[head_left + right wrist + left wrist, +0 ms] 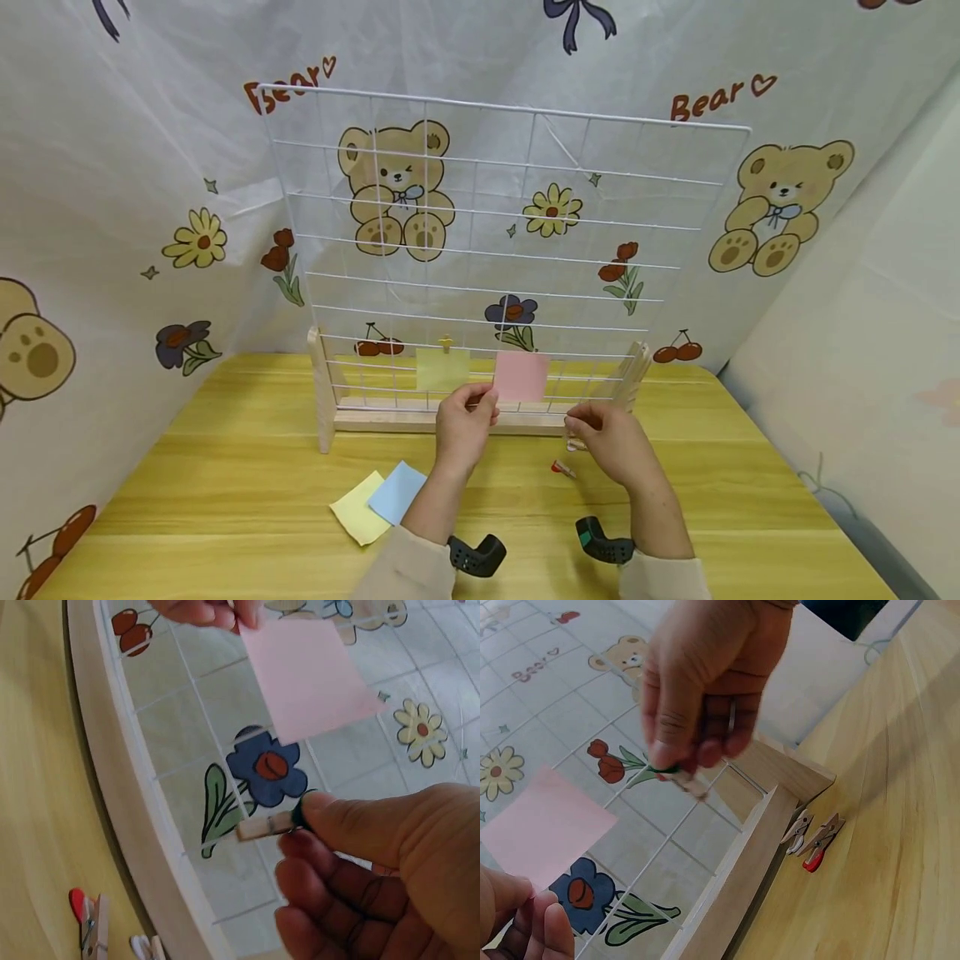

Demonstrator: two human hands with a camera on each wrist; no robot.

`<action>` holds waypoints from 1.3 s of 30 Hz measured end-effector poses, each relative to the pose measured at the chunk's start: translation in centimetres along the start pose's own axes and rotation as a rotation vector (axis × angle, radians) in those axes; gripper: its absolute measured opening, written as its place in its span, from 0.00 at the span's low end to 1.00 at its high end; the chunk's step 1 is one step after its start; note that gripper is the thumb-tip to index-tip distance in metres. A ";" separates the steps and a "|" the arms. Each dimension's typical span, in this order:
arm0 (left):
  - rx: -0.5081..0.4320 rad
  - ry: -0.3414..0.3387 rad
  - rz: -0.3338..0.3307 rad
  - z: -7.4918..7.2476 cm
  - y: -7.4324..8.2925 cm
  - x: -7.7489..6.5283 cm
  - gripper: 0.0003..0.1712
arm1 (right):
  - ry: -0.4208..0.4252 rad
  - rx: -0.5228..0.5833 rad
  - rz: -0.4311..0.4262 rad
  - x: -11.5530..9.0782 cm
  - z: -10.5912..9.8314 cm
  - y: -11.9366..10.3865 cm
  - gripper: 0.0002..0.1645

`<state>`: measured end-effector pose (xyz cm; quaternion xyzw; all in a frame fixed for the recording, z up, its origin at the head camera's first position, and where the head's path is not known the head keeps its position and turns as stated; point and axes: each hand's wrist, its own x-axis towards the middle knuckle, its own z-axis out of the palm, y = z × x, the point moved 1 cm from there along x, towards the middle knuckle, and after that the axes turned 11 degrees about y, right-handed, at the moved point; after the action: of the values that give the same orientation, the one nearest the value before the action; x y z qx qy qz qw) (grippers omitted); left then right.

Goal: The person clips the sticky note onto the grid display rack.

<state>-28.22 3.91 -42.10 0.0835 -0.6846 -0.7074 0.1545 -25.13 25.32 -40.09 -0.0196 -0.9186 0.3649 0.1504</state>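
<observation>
My left hand (463, 429) pinches a pink paper note (521, 377) by its lower left corner, holding it up in front of a white wire grid (427, 100). To the right, my right hand (611, 437) pinches a small wooden clothespin (262, 826) with a dark green end between thumb and index finger; its other fingers are loosely bent. The clothespin is apart from the note. A yellow note (442, 371) hangs on the grid from a small yellow clip (446, 342), left of the pink one.
Yellow (362, 510) and blue (397, 493) notes overlap on the wooden table (247, 483). A red-ended clothespin (821, 844) and a white-ended clothespin (798, 831) lie before the grid's wooden base (405, 422). Wooden uprights (322, 392) support the grid; a printed cloth hangs behind.
</observation>
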 end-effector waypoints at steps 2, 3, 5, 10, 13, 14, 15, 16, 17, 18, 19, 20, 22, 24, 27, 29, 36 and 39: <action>-0.005 0.003 -0.005 -0.1 -0.1 0.0 0.11 | 0.026 0.016 -0.016 0.0 0.0 -0.5 0.11; -0.008 0.005 -0.005 -0.1 -0.1 0.0 0.11 | 0.037 0.024 -0.026 0.0 0.0 -0.8 0.12; -0.015 0.010 -0.008 -0.1 -0.2 0.0 0.11 | 0.058 0.034 -0.041 -0.1 -0.2 -1.4 0.13; -0.025 0.011 -0.023 -0.2 -0.2 0.2 0.11 | 0.111 0.056 -0.038 -0.3 -0.5 -2.5 0.13; -0.028 0.014 -0.026 -0.3 -0.2 0.2 0.11 | 0.139 0.070 -0.038 -0.3 -0.5 -3.0 0.13; -0.029 0.015 -0.027 -0.3 -0.3 0.3 0.11 | 0.148 0.070 -0.042 -0.3 -0.4 -3.2 0.12; -0.032 0.016 -0.026 -0.3 -0.3 0.3 0.11 | 0.154 0.069 -0.049 -0.4 -0.3 -3.3 0.12; -0.033 0.017 -0.026 -0.3 -0.3 0.3 0.11 | 0.162 0.070 -0.057 -0.4 -0.3 -3.4 0.12; -0.033 0.018 -0.028 -0.4 -0.3 0.3 0.10 | 0.171 0.069 -0.067 -0.4 -0.3 -3.5 0.11; -0.033 0.018 -0.028 -0.4 -0.3 0.4 0.10 | 0.180 0.069 -0.077 -0.4 -0.2 -3.6 0.11; -0.034 0.018 -0.029 -0.4 -0.3 0.4 0.11 | 0.190 0.068 -0.087 -0.4 -0.2 -3.7 0.10; -0.034 0.018 -0.029 -0.4 -0.4 0.4 0.10 | 0.198 0.065 -0.096 -0.4 -0.1 -3.8 0.10; -0.039 0.015 -0.029 -0.3 -0.4 0.5 0.11 | 0.223 0.073 -0.117 -0.3 0.0 -4.0 0.09; -0.044 0.010 -0.027 -0.2 -0.4 0.5 0.11 | 0.257 0.072 -0.135 -0.2 0.1 -4.1 0.09; -0.049 0.002 -0.026 0.0 -0.3 0.5 0.11 | 0.321 0.075 -0.158 0.0 0.2 -4.4 0.08; -0.048 -0.002 -0.026 0.1 -0.3 0.4 0.11 | 0.362 0.077 -0.167 0.1 0.3 -4.5 0.08; -0.050 -0.008 -0.037 0.3 -0.3 0.2 0.11 | 0.435 0.103 -0.226 0.4 0.8 -5.1 0.06; -0.045 -0.011 -0.041 0.3 -0.4 0.2 0.11 | 0.449 0.086 -0.247 0.7 0.9 -5.5 0.06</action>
<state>-28.54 4.16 -42.46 0.0903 -0.6676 -0.7260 0.1381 -25.62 20.82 -36.84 0.0185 -0.8413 0.3689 0.3947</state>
